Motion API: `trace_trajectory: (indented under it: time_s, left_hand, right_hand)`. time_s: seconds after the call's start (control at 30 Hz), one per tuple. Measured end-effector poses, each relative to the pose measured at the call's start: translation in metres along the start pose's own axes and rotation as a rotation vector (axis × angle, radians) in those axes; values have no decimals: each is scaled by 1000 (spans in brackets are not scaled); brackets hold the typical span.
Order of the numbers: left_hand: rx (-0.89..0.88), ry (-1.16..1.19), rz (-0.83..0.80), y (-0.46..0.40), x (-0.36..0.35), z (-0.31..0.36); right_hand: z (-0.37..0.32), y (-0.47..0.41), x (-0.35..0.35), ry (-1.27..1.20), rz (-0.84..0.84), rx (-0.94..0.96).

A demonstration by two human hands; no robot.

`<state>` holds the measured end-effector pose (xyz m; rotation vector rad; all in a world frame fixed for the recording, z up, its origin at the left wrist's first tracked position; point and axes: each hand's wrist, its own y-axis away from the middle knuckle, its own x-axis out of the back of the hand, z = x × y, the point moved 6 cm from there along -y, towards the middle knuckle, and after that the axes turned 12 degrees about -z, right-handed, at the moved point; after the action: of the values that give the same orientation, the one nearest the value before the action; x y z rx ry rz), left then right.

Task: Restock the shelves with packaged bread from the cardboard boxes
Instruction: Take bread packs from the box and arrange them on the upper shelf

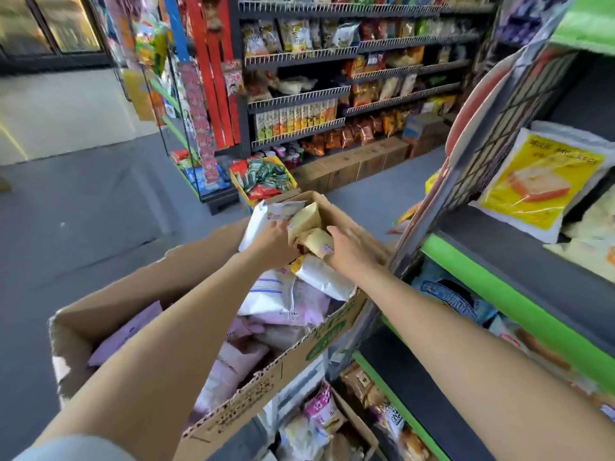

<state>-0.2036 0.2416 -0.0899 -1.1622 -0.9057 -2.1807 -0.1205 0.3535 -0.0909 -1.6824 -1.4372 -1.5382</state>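
An open cardboard box stands in front of me, filled with several white and pink bread packets. Both my arms reach to its far end. My left hand grips a pale yellow bread packet from the left, fingers curled on it. My right hand lies on a second small yellow packet, fingers wrapped over it. To my right is the green-edged shelf, with a yellow-labelled bread bag on its upper level.
A second open box with more packets sits on the floor below, against the shelf's lower levels. Snack shelves line the far wall, with a yellow bin of sweets and cartons on the grey floor.
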Motion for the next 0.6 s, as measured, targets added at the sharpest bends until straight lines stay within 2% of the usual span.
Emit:
trace_trajectory:
  time_s: [0.1, 0.2, 0.37, 0.47, 0.6]
  left_hand:
    - [32, -43, 8, -33, -11, -7]
    - [178, -44, -57, -57, -35, -18]
    - [355, -124, 189, -70, -38, -26]
    - [379, -100, 299, -71, -37, -25]
    - [327, 54, 292, -66, -38, -27]
  right_hand:
    - [12, -34, -20, 15, -128, -52]
    - [19, -48, -36, 145, -210, -107]
    - [13, -56, -39, 430, -115, -2]
    - [21, -59, -31, 363, -67, -17]
    - [34, -45, -15, 113, -7, -53]
